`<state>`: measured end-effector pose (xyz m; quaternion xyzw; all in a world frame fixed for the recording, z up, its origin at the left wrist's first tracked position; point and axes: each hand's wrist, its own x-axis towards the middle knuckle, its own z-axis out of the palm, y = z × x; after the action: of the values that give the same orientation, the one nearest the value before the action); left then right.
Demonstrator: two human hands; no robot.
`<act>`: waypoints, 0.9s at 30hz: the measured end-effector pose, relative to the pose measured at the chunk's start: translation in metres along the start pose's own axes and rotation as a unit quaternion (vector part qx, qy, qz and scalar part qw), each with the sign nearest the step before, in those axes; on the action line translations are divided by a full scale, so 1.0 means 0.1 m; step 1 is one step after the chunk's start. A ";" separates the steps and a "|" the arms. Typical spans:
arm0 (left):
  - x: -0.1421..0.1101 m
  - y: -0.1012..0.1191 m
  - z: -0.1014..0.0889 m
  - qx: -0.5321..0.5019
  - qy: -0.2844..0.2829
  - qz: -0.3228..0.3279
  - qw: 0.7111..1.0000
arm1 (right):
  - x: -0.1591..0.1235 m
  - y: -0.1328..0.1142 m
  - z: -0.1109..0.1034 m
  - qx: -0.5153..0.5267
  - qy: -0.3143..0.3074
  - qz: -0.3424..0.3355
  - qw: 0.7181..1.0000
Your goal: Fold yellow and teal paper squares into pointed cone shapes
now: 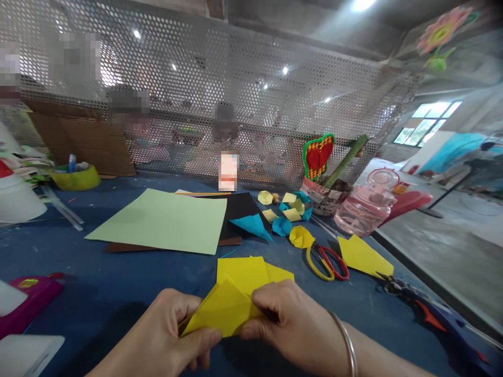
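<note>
Between my two hands is a folded piece of yellow paper (222,309), its peak pointing up and away from me. My left hand (178,324) pinches its left edge, thumb on the near side. My right hand (286,314), with a silver bangle at the wrist, grips the right edge between thumb and bent fingers. Just behind it, more yellow paper (241,269) lies on the blue table (157,277). Scissors (326,262) with one yellow and one red handle rest beyond my right hand, beside a folded yellow piece (301,237).
Pale green paper (165,220) covers black and brown sheets. Blue folded paper (253,225) and several small folded pieces (293,207) lie behind. At right are yellow paper (365,254), a glue gun (432,314), and a pink bottle (361,209). A magenta device (35,298) sits left.
</note>
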<state>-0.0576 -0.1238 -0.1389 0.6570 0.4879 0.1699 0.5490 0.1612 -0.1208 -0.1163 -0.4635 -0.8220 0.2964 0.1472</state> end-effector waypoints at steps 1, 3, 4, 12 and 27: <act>0.00 0.01 0.00 -0.006 0.001 -0.003 1.000 | 0.00 0.00 0.00 -0.001 0.002 -0.015 1.000; -0.01 0.02 -0.01 -0.012 0.004 -0.009 1.000 | -0.02 -0.01 -0.01 -0.009 0.000 -0.043 0.999; -0.01 0.02 -0.01 -0.012 0.007 -0.010 1.000 | -0.03 -0.01 0.00 -0.015 0.002 -0.052 0.999; 0.03 -0.06 -0.19 0.005 0.046 -0.002 0.999 | -0.01 0.19 -0.04 -0.019 0.057 -0.003 0.998; 0.03 0.02 0.04 0.081 0.010 0.046 0.996 | -0.05 -0.01 0.13 0.037 0.048 -0.008 0.998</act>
<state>-0.0523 -0.1238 -0.1398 0.7193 0.4744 0.1616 0.4811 0.1572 -0.1301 -0.1257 -0.4649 -0.8061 0.3031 0.2054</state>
